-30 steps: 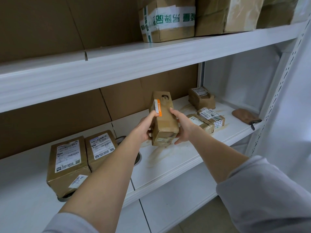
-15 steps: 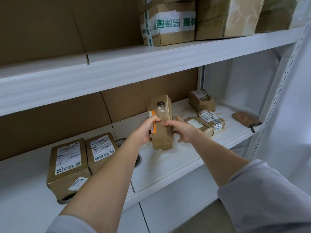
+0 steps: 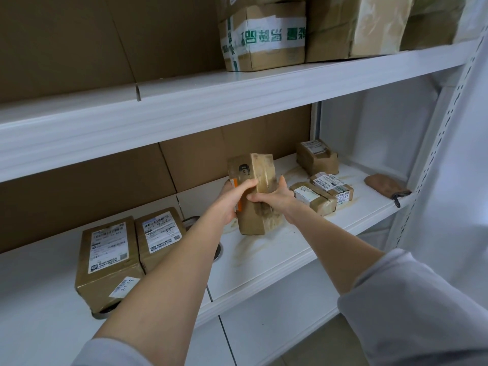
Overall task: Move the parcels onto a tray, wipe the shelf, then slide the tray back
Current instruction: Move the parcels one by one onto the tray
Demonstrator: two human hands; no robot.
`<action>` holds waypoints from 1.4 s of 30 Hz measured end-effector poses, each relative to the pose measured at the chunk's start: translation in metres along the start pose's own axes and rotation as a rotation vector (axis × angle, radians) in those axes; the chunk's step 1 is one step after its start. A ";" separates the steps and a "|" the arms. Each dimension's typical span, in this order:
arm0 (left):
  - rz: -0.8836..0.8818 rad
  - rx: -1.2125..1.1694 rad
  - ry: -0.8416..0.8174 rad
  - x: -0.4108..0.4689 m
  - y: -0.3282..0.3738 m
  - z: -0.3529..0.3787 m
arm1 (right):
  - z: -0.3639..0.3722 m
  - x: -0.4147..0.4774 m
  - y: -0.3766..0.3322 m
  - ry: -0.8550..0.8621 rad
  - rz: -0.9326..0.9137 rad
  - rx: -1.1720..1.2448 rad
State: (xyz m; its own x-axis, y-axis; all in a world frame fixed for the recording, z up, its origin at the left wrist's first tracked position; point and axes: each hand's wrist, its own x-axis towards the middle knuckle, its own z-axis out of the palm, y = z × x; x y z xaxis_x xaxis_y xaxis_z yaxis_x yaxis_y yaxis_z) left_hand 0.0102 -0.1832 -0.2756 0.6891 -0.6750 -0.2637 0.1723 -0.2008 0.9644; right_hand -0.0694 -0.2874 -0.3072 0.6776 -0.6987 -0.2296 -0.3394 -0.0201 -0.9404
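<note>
Both hands (image 3: pixel 232 199) clasp the upright parcel (image 3: pixel 252 194) between them.

I count six taped parcels on my shelf (image 3: pixel 277 249): one (image 3: pixel 252 196) in my two hands, two at nine o'clock (image 3: pixel 108 260), three at two o'clock (image 3: pixel 317 159), plus one brown cloth (image 3: pixel 383 184).

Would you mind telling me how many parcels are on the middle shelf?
6: one held upright by both hands, two on the tray at left, three at right. Others may be hidden.
</note>
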 end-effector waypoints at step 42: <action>0.028 -0.064 0.196 0.011 -0.004 -0.004 | -0.015 0.014 0.001 0.106 0.191 0.224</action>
State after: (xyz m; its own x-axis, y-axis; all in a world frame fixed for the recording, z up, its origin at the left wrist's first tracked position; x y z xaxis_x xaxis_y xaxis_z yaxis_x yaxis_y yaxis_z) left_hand 0.0196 -0.1869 -0.2818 0.8172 -0.5271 -0.2331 0.1909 -0.1342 0.9724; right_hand -0.0702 -0.3083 -0.3077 0.5400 -0.7454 -0.3909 -0.2940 0.2681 -0.9174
